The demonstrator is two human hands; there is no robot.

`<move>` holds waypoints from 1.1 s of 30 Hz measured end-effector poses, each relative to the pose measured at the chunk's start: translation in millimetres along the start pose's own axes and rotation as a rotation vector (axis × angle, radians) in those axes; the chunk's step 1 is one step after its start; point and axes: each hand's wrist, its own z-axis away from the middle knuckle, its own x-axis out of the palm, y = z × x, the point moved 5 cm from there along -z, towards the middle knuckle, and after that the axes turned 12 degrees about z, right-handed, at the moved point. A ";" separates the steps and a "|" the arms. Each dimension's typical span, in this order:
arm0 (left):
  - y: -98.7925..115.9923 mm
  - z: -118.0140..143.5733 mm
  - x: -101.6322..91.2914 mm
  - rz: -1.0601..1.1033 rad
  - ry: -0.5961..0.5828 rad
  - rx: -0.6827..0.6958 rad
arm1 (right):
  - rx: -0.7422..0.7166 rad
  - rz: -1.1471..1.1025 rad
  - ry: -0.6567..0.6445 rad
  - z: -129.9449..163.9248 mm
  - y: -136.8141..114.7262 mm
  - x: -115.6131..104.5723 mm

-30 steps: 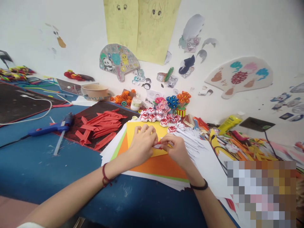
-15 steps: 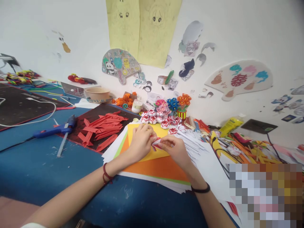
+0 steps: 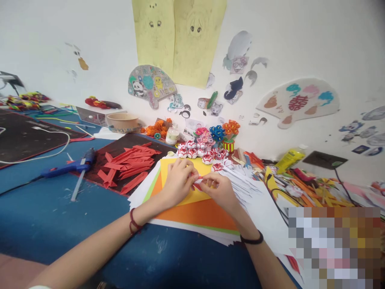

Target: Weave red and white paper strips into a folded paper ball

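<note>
Between my two hands is a small folded piece of red and white paper (image 3: 199, 181), held over a yellow sheet. My left hand (image 3: 179, 179) pinches its left end with thumb and fingers. The right end is pinched by my right hand (image 3: 219, 190). Fingers cover most of the piece, so its exact folds are hidden. Beneath lie stacked sheets: yellow paper (image 3: 192, 198), orange paper (image 3: 192, 214), then green and white edges. Finished red-and-white paper flowers (image 3: 207, 157) cluster just beyond my hands. White paper strips (image 3: 243, 182) lie beside my right hand.
Left of the stack, folded red paper strips (image 3: 129, 162) lie on a dark mat. A blue glue gun (image 3: 80, 165) rests on the blue table (image 3: 99, 228). Behind stand a bowl (image 3: 122, 121) and a small bottle (image 3: 172, 135). Paper scraps and a yellow bottle (image 3: 290, 158) crowd the right.
Both hands stay pinched on the red and white paper; it has turned slightly, showing more red along its top. The whole view has shifted a little.
</note>
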 end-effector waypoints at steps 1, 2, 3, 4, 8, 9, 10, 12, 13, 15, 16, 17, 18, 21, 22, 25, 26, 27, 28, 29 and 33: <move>-0.1 0.6 1.5 -0.013 -0.003 0.008 | 0.011 0.016 0.000 0.5 -0.6 0.8; -0.4 1.0 2.6 -0.026 -0.003 0.013 | 0.028 0.015 -0.014 1.0 -0.4 2.4; -0.8 1.2 3.2 -0.038 -0.001 0.017 | 0.049 0.002 -0.034 1.5 0.3 4.2; -1.1 1.2 3.5 -0.051 -0.005 0.021 | 0.071 -0.015 -0.054 2.0 1.5 5.9; 1.8 -0.8 0.9 -0.199 -0.027 0.096 | 0.135 -0.048 -0.064 2.9 5.1 6.5; 3.5 -1.3 -0.3 -0.258 -0.031 0.125 | 0.141 -0.043 -0.057 2.9 5.1 5.6; 5.1 -1.6 -1.5 -0.311 -0.034 0.151 | 0.141 -0.036 -0.053 2.9 4.6 4.6; 7.7 -1.9 -3.4 -0.376 -0.041 0.188 | 0.117 -0.021 -0.050 2.9 2.6 3.2; 8.8 -1.9 -3.9 -0.388 -0.048 0.201 | 0.097 -0.016 -0.045 2.9 1.6 2.6; 10.5 -1.3 -3.7 -0.400 -0.058 0.224 | 0.064 -0.012 -0.022 2.9 1.6 1.8; 11.1 -0.8 -2.9 -0.407 -0.062 0.235 | 0.058 -0.013 -0.006 2.9 2.9 1.7; 11.6 -0.2 -1.7 -0.411 -0.063 0.244 | 0.062 -0.016 0.011 2.9 5.0 2.1; 11.8 0.4 -0.5 -0.413 -0.057 0.248 | 0.075 -0.024 0.025 2.9 7.8 2.9; 10.6 2.6 2.7 -0.390 -0.002 0.221 | 0.143 -0.096 0.030 2.8 16.7 8.3; 9.8 3.3 3.2 -0.375 0.026 0.203 | 0.166 -0.134 0.022 2.9 18.8 10.6; 8.1 5.3 3.3 -0.343 0.113 0.154 | 0.221 -0.226 0.004 3.4 21.4 15.6; 8.1 5.9 3.0 -0.339 0.140 0.145 | 0.233 -0.241 -0.001 3.6 21.4 16.5; 8.2 6.4 3.0 -0.337 0.158 0.141 | 0.244 -0.248 -0.002 3.9 21.3 17.0; 8.6 6.8 3.4 -0.334 0.170 0.143 | 0.253 -0.250 -0.002 4.1 21.1 17.0; 9.0 7.2 4.0 -0.332 0.178 0.148 | 0.258 -0.252 -0.002 4.2 20.7 16.9; 11.0 8.7 7.3 -0.330 0.190 0.177 | 0.239 -0.299 -0.009 4.9 16.5 15.5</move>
